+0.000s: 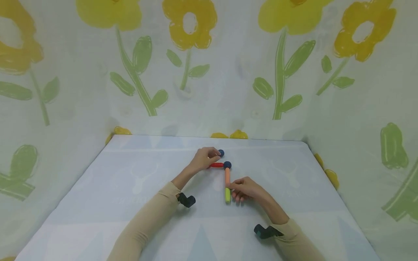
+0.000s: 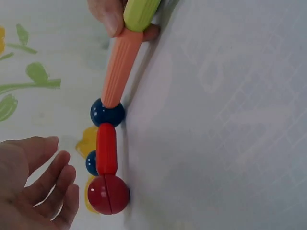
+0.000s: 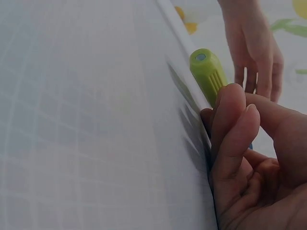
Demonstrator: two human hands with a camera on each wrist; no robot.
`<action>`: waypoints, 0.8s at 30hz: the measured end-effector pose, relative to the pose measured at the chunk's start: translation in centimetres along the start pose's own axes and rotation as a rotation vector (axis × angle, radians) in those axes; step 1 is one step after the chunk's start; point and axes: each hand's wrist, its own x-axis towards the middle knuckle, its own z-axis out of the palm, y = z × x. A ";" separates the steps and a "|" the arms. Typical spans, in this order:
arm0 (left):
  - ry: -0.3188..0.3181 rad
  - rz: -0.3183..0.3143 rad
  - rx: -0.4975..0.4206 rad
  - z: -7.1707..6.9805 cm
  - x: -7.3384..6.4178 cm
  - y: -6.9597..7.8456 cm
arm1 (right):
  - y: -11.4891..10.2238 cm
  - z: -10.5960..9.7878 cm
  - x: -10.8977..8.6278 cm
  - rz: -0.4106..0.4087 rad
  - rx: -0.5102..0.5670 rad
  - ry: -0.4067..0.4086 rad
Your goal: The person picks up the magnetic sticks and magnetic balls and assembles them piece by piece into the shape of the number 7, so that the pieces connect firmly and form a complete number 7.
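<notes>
A magnetic stick-and-ball chain lies on the table. It runs from a lime stick through an orange stick, a dark blue ball and a red stick to a red ball, mostly hidden by a hand in the head view. My right hand pinches the chain where lime meets orange. Over the red end hovers my left hand; the left wrist view shows its fingers loosely bent, holding nothing. A second dark blue ball sits just beyond its fingertips, apart from the chain.
The pale table has a printed cover with faint deer heads and triangles. A flower-patterned curtain stands behind its far edge and along both sides. Each sleeve carries a small black wrist camera.
</notes>
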 end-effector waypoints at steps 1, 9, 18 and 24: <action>0.019 0.007 0.028 0.0 0.3 -0.1 | -0.1 0.0 0.0 0.002 0.000 0.003; 0.044 -0.068 0.128 0.5 2.3 -1.1 | 0.0 0.1 -0.2 -0.006 0.011 -0.005; -0.042 -0.214 0.021 1.2 4.2 -1.8 | 0.0 0.2 -0.3 -0.014 0.031 -0.002; -0.068 -0.241 0.011 1.1 4.7 -1.5 | -0.1 0.0 -0.2 -0.007 0.022 0.005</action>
